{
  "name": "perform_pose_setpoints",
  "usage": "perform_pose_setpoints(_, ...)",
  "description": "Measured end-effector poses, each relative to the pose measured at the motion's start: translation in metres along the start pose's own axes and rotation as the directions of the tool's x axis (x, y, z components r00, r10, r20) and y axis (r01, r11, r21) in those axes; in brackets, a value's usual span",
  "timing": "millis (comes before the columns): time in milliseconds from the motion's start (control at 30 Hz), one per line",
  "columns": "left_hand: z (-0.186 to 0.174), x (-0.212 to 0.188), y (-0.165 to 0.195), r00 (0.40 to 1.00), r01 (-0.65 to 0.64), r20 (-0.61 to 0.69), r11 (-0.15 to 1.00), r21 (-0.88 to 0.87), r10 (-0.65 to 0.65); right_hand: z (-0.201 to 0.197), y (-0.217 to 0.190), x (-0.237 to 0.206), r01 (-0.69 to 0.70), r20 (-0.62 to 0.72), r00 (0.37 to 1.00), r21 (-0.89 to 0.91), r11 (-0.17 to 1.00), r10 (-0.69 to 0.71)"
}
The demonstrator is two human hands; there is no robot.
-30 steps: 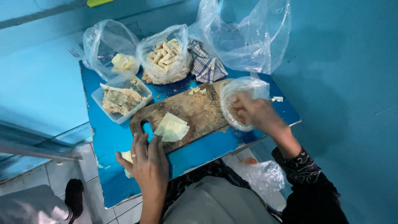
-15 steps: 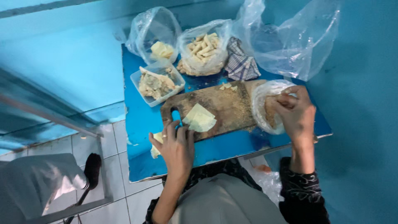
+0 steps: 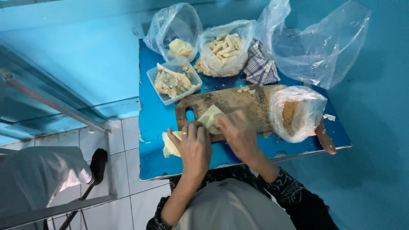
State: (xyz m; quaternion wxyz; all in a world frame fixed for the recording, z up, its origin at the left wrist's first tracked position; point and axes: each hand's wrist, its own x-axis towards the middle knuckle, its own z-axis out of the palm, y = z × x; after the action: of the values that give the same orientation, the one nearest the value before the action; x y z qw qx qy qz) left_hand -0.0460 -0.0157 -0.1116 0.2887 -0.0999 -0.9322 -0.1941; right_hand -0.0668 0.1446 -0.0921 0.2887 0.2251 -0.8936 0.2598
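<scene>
— Hands, how are they placed?
— Both are met at a pale folded wrapper (image 3: 211, 119) on the wooden board (image 3: 238, 104); it is pinched by the left hand (image 3: 194, 147), while the blurred right hand (image 3: 239, 134) is laid on it, fingers curled.
— And around?
— A filling tub (image 3: 172, 81), bagged rolls (image 3: 224, 49) and a crumb bag (image 3: 294, 113) are crowded on the blue table (image 3: 153, 119).
</scene>
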Motion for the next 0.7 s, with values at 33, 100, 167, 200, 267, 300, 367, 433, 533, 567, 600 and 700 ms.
perform_pose_setpoints(33,-0.001,0.001,0.0,1.0,0.005,0.008,1.0,0.004,-0.005,-0.003,0.004,0.003,-0.021,-0.013,1.0,0.031,0.999,0.021)
perform_pose_setpoints(100,-0.001,0.004,0.001,1.0,0.002,0.02,1.0,0.0,-0.002,-0.012,0.012,0.004,-0.246,0.055,0.969,0.16,0.956,0.241)
perform_pose_setpoints(167,0.0,0.006,0.0,0.999,-0.006,0.031,1.0,-0.012,0.006,-0.014,0.018,0.003,-0.313,0.087,0.949,0.175,0.933,0.302)
perform_pose_setpoints(200,0.002,0.008,0.0,1.0,-0.02,0.006,0.999,-0.029,0.02,-0.014,0.019,0.001,-0.275,0.076,0.961,0.133,0.952,0.267)
perform_pose_setpoints(267,0.007,0.01,0.002,0.998,-0.056,-0.038,0.996,-0.063,0.053,-0.01,0.02,-0.001,-0.258,0.088,0.964,0.105,0.96,0.25)
perform_pose_setpoints(300,0.011,0.011,0.004,0.998,-0.059,-0.03,0.993,-0.105,0.056,-0.006,0.021,-0.001,-0.275,0.11,0.959,0.116,0.955,0.263)
perform_pose_setpoints(367,0.017,0.013,0.007,0.998,-0.065,-0.021,0.98,-0.187,0.062,-0.001,0.023,0.0,-0.339,0.136,0.938,0.154,0.928,0.32)
perform_pose_setpoints(433,0.019,0.013,0.006,0.997,-0.073,0.001,0.975,-0.207,0.075,0.004,0.027,0.001,-0.429,0.152,0.902,0.212,0.878,0.404)
perform_pose_setpoints(533,0.022,0.015,0.005,0.998,-0.055,0.017,0.974,-0.219,0.061,0.007,0.032,-0.003,-0.573,0.288,0.818,0.463,0.676,0.497)
perform_pose_setpoints(567,0.023,0.016,0.005,0.998,-0.046,0.021,0.974,-0.221,0.052,0.01,0.034,-0.006,-0.584,0.302,0.81,0.495,0.644,0.502)
perform_pose_setpoints(600,0.025,0.017,0.005,0.999,-0.05,0.006,0.972,-0.228,0.053,0.012,0.036,-0.009,-0.593,0.316,0.802,0.525,0.61,0.508)
perform_pose_setpoints(700,0.028,0.018,0.006,0.998,-0.065,-0.028,0.971,-0.23,0.06,0.024,0.042,-0.019,-0.569,0.316,0.805,0.652,0.502,0.502)
